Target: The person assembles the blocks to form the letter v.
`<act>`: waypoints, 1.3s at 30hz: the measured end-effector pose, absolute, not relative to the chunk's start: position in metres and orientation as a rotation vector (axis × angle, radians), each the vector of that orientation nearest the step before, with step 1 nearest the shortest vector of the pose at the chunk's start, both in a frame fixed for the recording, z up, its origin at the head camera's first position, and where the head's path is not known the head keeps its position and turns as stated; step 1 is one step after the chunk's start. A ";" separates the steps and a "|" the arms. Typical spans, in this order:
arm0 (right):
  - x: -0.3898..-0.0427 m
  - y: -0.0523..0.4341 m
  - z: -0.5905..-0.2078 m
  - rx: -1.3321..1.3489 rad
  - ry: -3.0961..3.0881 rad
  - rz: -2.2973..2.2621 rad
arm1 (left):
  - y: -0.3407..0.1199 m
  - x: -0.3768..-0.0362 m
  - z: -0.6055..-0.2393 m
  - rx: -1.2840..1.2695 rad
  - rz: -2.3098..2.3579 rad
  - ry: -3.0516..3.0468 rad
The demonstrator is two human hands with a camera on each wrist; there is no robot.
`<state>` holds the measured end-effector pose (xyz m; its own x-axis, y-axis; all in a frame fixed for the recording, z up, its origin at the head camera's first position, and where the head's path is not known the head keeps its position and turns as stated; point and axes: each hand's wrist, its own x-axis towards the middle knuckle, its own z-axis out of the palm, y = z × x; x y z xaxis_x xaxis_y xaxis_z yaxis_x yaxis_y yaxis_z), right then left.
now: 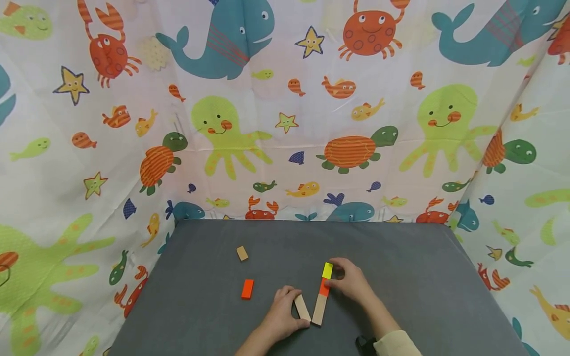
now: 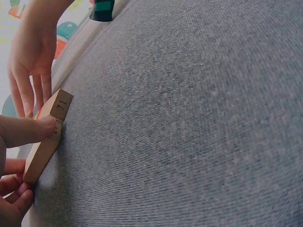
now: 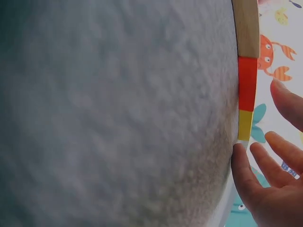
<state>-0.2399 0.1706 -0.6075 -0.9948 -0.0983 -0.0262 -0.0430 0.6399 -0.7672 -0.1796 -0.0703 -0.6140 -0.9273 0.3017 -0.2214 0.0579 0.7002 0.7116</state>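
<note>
My left hand (image 1: 281, 314) pinches a plain wooden block (image 1: 303, 308) by its two ends, thumb at the near end and fingers at the far one. That block leans toward a row of blocks, its near corner right beside the row's near end. The row runs from a plain wooden block (image 1: 319, 310), marked 71 in the left wrist view, through an orange block (image 1: 323, 288) to a yellow block (image 1: 327, 270). At the yellow end is my right hand (image 1: 354, 283), its fingers loosely extended. One fingertip (image 3: 240, 153) is at the row's end, while the thumb stays off the blocks.
A loose orange block (image 1: 247, 289) and a small plain wooden block (image 1: 242, 253) lie left of the hands on the grey table (image 1: 200, 306). Behind hangs a curtain (image 1: 276, 143) printed with sea animals. A dark band (image 2: 102, 10) circles the right wrist.
</note>
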 end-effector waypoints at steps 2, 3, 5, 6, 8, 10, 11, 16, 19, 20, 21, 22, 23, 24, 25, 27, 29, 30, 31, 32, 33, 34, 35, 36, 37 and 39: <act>-0.237 0.171 -0.608 -0.145 2.787 -1.299 | -0.070 -0.179 -0.614 0.288 1.071 2.589; -0.235 0.170 -0.609 -0.143 2.782 -1.304 | -0.070 -0.179 -0.614 0.291 1.069 2.590; -0.233 0.170 -0.609 -0.157 2.784 -1.308 | -0.070 -0.179 -0.613 0.295 1.068 2.592; -0.232 0.170 -0.609 -0.166 2.785 -1.308 | -0.070 -0.178 -0.613 0.295 1.066 2.593; -0.231 0.170 -0.610 -0.166 2.766 -1.317 | -0.069 -0.178 -0.612 0.292 1.069 2.593; -0.231 0.170 -0.610 -0.190 2.758 -1.306 | -0.069 -0.178 -0.612 0.287 1.070 2.594; -0.231 0.169 -0.610 -0.202 2.754 -1.299 | -0.069 -0.178 -0.612 0.283 1.071 2.594; -0.232 0.169 -0.612 -0.217 2.755 -1.213 | -0.071 -0.177 -0.611 0.282 1.080 2.588; -0.233 0.169 -0.611 -0.216 2.769 -1.163 | -0.072 -0.176 -0.612 0.283 1.100 2.592; -0.233 0.169 -0.611 -0.210 2.770 -1.149 | -0.072 -0.176 -0.613 0.282 1.107 2.595; -0.234 0.169 -0.610 -0.208 2.772 -1.138 | -0.073 -0.176 -0.614 0.280 1.117 2.596; -0.234 0.169 -0.610 -0.211 2.777 -1.124 | -0.073 -0.175 -0.614 0.279 1.125 2.598; -0.234 0.169 -0.610 -0.216 2.781 -1.115 | -0.074 -0.175 -0.615 0.280 1.129 2.602; -0.234 0.169 -0.610 -0.208 2.777 -1.113 | -0.074 -0.175 -0.615 0.279 1.139 2.600; -0.234 0.169 -0.610 -0.211 2.779 -1.109 | -0.075 -0.175 -0.615 0.279 1.149 2.601; -0.234 0.169 -0.610 -0.221 2.784 -1.101 | -0.077 -0.175 -0.615 0.277 1.174 2.607; -0.233 0.168 -0.610 -0.216 2.785 -1.097 | -0.079 -0.175 -0.615 0.275 1.206 2.630; -0.232 0.168 -0.610 -0.215 2.786 -1.097 | -0.080 -0.175 -0.615 0.274 1.222 2.645; -0.232 0.168 -0.609 -0.217 2.790 -1.093 | -0.081 -0.175 -0.616 0.275 1.240 2.670; -0.232 0.167 -0.609 -0.218 2.793 -1.089 | -0.082 -0.175 -0.616 0.280 1.257 2.705; -0.232 0.167 -0.609 -0.218 2.795 -1.086 | -0.084 -0.176 -0.617 0.283 1.273 2.742; -0.232 0.167 -0.609 -0.216 2.795 -1.084 | -0.086 -0.177 -0.617 0.292 1.290 2.778; -0.232 0.167 -0.609 -0.217 2.794 -1.085 | -0.089 -0.178 -0.617 0.300 1.304 2.814; -0.232 0.167 -0.609 -0.219 2.793 -1.090 | -0.092 -0.179 -0.616 0.297 1.318 2.845; -0.233 0.167 -0.610 -0.219 2.791 -1.086 | -0.095 -0.180 -0.615 0.297 1.338 2.871; -0.233 0.168 -0.610 -0.219 2.791 -1.085 | -0.101 -0.182 -0.613 0.296 1.369 2.903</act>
